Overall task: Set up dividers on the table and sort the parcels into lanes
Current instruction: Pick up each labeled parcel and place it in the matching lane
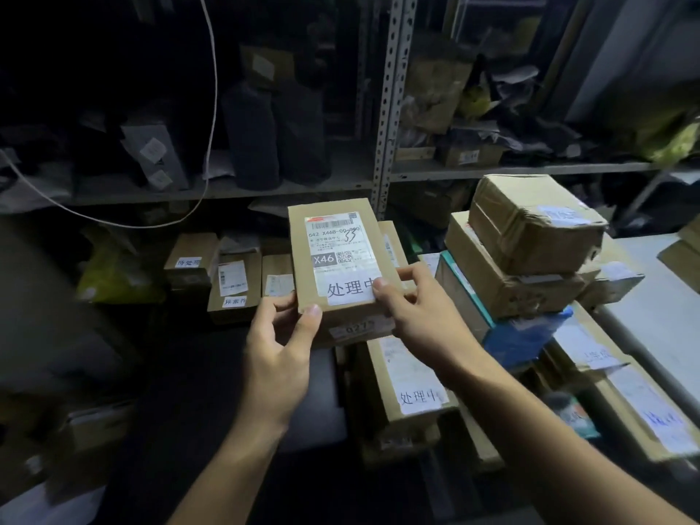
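A flat brown cardboard parcel [335, 229] with a white shipping label marked X46 and a handwritten paper tag is held up in the middle of the view. My left hand [278, 348] grips its lower left corner, thumb on top. My right hand [416, 308] grips its lower right edge, thumb on the paper tag. Below it lies a long brown parcel [407, 380] with a similar handwritten tag. To the right stands a stack of parcels [530, 236], brown boxes on a blue one [526, 335]. No divider is visible.
A grey metal shelving rack [392, 108] full of dark bags and parcels fills the background. Small labelled boxes [233, 282] stand in a row at lower left of the rack. A white table surface [659, 297] shows at right. A white cable [214, 89] hangs down at the left.
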